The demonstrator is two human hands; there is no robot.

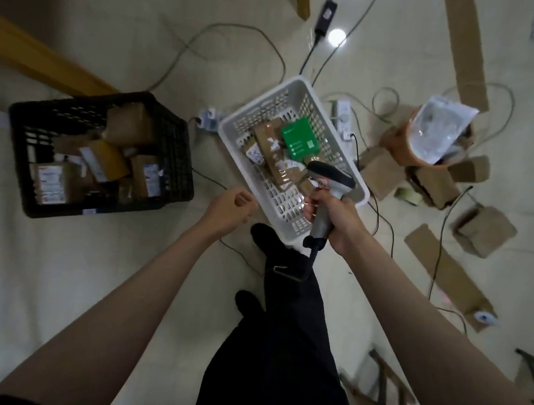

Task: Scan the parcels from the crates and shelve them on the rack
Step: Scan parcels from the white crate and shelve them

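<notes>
The right hand [331, 219] is wrapped firmly around the grey grip of a handheld barcode scanner [324, 203]. The scanner's long axis runs from its cable end near the person's dark-trousered leg [285, 330] up and away, and its dark head points forward into the white perforated crate [298, 94] on the floor. The head hangs over the crate's near right corner, above brown taped parcels [272, 149] and a green flat parcel [298, 138] lying toward the far right side of the crate. The brown parcels lie lengthwise along the crate, from far to near. The left hand [230, 211] hovers empty, fingers loosely curled, over the floor between the white crate and a black crate [174, 151] to the left, which holds a heap of labelled cardboard parcels [120, 163]. The scanner hides the parcel under its head, and label print is too blurred to read. Loose cardboard boxes [384, 172] and cables [239, 42] scatter the floor to the right; a clear plastic bag [438, 129] tops an orange container there.
</notes>
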